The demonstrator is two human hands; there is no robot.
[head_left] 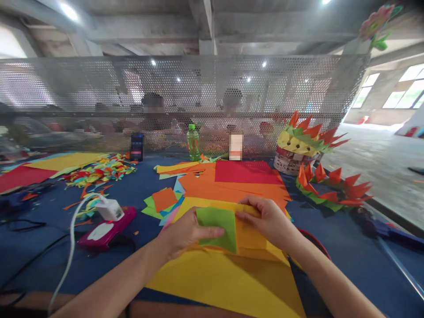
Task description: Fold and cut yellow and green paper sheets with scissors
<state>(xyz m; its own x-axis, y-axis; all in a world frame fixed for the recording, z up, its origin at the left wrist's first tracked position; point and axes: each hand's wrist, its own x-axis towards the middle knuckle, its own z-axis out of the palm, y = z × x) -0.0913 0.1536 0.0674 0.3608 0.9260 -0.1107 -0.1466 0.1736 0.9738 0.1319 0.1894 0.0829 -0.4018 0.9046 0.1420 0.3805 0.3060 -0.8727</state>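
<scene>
2 bare hands hold thin paper over the blue table [145, 185]; the left hand [185, 232] clasps a small green paper square [217, 218], thumb flat across its face, fingers hidden behind; the right hand [271, 221] pinches the top edge of a golden-yellow paper layer [251, 236] just beside the square; whether that layer joins the large bright-yellow paper sheet [225, 280] below is hard to tell; the square should be light, bendable, easily creased or torn, so a gentle flat pinch near its edges seems safest, squeezing only enough to stop slipping
</scene>
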